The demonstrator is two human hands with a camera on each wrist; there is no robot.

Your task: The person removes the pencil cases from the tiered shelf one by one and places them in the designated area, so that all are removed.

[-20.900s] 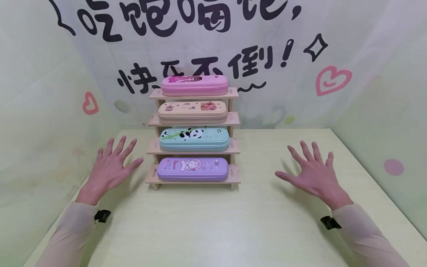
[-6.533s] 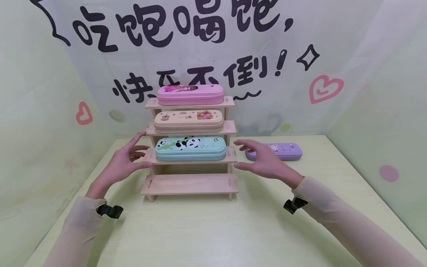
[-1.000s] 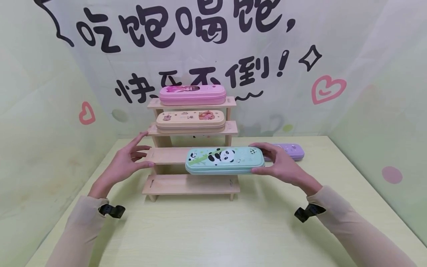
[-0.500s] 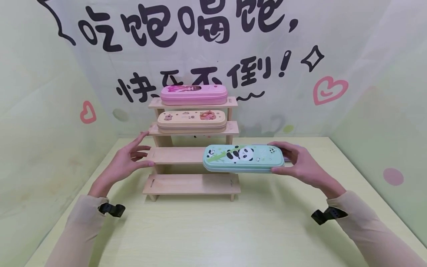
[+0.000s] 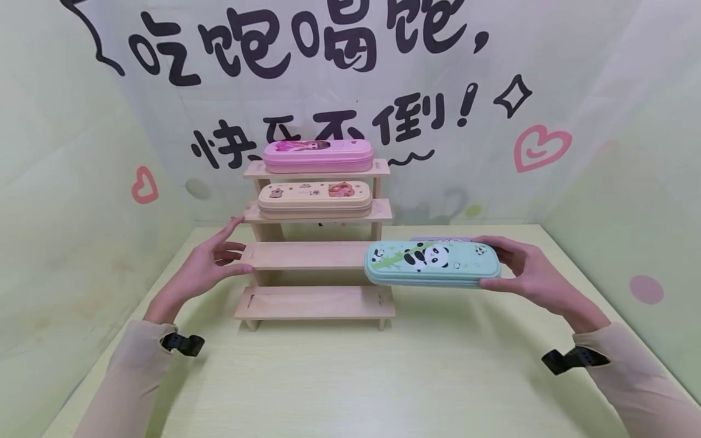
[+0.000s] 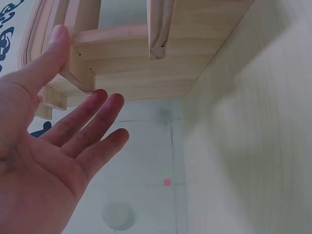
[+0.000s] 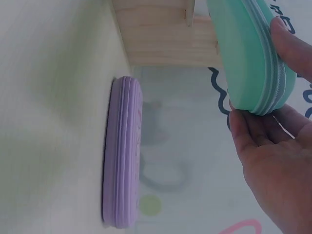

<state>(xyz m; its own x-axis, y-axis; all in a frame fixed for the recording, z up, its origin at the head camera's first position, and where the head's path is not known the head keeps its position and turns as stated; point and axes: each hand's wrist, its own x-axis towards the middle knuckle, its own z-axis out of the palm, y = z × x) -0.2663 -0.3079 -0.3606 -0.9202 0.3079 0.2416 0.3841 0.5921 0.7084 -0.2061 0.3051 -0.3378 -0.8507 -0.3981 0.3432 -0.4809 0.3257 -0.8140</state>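
Note:
My right hand [image 5: 539, 277] grips the right end of a mint-green pencil case [image 5: 427, 274] with a panda on its lid. The case is held in the air to the right of a stepped wooden rack [image 5: 312, 302], its left end overlapping the rack in the head view. The right wrist view shows the thumb on one side of its zip and fingers on the other. My left hand [image 5: 202, 271] stays at the rack's left side, fingers spread, with index fingertip and thumb tip right at the shelf edges. A purple pencil case [image 7: 123, 156] lies on the table behind the mint one, mostly hidden in the head view.
A pink pencil case [image 5: 317, 158] sits on the rack's top shelf and a beige one [image 5: 314, 202] on the shelf below. The two lower shelves are bare where visible. Behind the table [image 5: 339, 377] hangs a printed cloth [image 5: 438, 182]; pale walls stand at both sides.
The mint pencil case left its shelf and moved steadily right in my right hand. The purple one earlier went from the lowest shelf to the table at right. My left hand stayed at the rack.

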